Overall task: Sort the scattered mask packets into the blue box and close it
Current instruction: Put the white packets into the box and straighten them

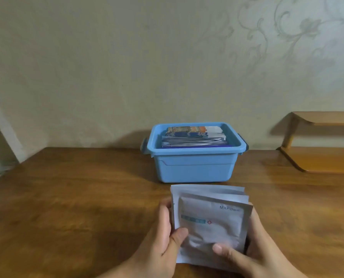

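- My left hand (pixel 163 235) and right hand (pixel 253 249) grip a stack of packets (pixel 211 219) above the tabletop's (pixel 76 197) near edge.
- The box (pixel 195 165) stands open behind, against the far edge, holding packets.

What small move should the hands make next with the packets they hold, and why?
Probably carry the stack of white foil mask packets forward and lower it into the open blue plastic box. The left hand and right hand both grip the stack, squared up. The box has no lid on and already holds packets.
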{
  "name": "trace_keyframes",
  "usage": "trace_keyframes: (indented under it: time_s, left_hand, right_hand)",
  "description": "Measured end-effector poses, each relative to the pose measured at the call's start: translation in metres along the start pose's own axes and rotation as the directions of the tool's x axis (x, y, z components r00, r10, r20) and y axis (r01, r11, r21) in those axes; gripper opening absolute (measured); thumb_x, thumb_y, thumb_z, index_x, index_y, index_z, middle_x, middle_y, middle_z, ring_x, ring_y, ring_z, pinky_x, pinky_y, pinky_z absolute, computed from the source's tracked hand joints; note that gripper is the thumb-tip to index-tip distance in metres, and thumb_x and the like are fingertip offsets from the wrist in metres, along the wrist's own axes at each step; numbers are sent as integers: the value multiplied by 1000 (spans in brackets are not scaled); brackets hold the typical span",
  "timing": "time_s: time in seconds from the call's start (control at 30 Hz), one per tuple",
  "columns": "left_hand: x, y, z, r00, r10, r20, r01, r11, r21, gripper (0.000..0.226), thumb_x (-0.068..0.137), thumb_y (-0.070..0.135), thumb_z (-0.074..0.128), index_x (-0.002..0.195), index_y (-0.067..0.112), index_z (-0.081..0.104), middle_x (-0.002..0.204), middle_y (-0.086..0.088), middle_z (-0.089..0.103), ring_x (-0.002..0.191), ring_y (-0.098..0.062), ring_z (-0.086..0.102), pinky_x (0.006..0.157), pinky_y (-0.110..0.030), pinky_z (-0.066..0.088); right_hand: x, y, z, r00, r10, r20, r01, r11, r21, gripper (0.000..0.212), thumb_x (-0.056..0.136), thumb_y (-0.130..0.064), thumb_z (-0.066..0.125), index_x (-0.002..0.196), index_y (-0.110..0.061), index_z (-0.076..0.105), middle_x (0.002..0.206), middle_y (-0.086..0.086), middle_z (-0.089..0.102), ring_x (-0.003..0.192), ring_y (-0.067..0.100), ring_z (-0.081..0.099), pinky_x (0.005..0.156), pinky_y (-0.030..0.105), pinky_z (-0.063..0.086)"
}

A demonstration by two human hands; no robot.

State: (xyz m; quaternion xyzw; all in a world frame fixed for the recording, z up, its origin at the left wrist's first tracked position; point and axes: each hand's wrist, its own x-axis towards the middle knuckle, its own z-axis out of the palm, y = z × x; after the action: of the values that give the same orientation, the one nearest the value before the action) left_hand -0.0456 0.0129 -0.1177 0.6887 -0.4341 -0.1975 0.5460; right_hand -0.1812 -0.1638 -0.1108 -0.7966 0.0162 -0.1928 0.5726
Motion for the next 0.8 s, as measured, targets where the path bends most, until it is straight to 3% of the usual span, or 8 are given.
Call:
trace_keyframes:
  time_s: [0.13, 0.23, 0.3, 0.4, 0.47, 0.57, 0.7, 0.8]
  left_hand:
    - [23, -5, -11, 999, -51, 17, 51, 999, -14, 51, 87, 45, 54, 118, 75, 27, 127, 41, 48, 125, 8, 48, 108, -24, 40]
    - [46, 18, -22, 995, -94, 31, 92, 995, 49, 49, 83, 59, 51, 115, 82, 22, 134, 41, 42, 130, 6, 45, 112, -32, 40]
    - [70, 49, -31, 998, -41, 48, 40, 999, 24, 50, 88, 51, 51, 120, 78, 24, 137, 39, 43, 129, 6, 46, 110, -32, 42]
    - [110, 100, -47, 990, 38, 137, -33, 999, -42, 51, 98, 20, 57, 131, 53, 38, 134, 28, 53, 125, 2, 53, 102, -21, 46]
    - [138, 120, -65, 974, 30, 224, -38, 999, 29, 44, 96, 16, 63, 132, 33, 46, 129, 19, 60, 123, -1, 55, 100, -20, 47]
    - [173, 120, -95, 980, -43, 195, 4, 980, 198, 34, 92, 22, 68, 124, 23, 58, 121, 14, 64, 118, -4, 58, 102, -29, 48]
    - [212, 90, -113, 943, -168, 287, -85, 713, 696, 62, 87, 50, 67, 140, 25, 47, 143, 8, 44, 134, -9, 33, 114, -40, 32]
    - [226, 77, -113, 910, -211, 358, -141, 654, 743, 83, 81, 64, 66, 149, 26, 37, 153, 6, 32, 139, -16, 22, 118, -38, 19]
  right_hand:
    - [23, 0, -3, 989, 146, -34, -137, 971, 197, 63, 58, -46, 88, 116, -53, 62, 117, -14, 69, 113, 5, 63, 87, 13, 49]
    - [40, -12, -13, 948, 194, -251, -154, 974, 169, 46, 58, -26, 86, 102, -30, 73, 101, -17, 74, 100, 3, 68, 76, 9, 50]
    - [55, -33, -25, 922, 215, -322, -171, 972, 160, 49, 59, -21, 82, 105, -25, 65, 96, -15, 75, 93, 5, 71, 73, 12, 53]
    - [80, -73, -52, 922, 195, -333, -159, 978, 134, 60, 66, -44, 82, 115, -15, 62, 106, -6, 74, 100, 12, 70, 81, 18, 54]
    - [96, -92, -74, 932, 159, -326, -154, 987, 41, 37, 77, -25, 74, 113, -24, 64, 110, -12, 72, 106, 10, 67, 86, 15, 51]
    - [116, -112, -102, 939, 155, -308, -191, 978, -90, 51, 79, -11, 65, 107, -54, 60, 109, -26, 67, 104, -4, 62, 83, 8, 48]
    - [133, -107, -132, 914, 194, -356, -229, 972, -58, 41, 80, -16, 63, 114, -38, 56, 112, -27, 66, 106, -1, 63, 81, 11, 52]
    - [140, -100, -145, 900, 241, -363, -257, 966, 5, 41, 79, -22, 65, 116, -36, 54, 117, -17, 66, 109, 6, 64, 83, 17, 55]
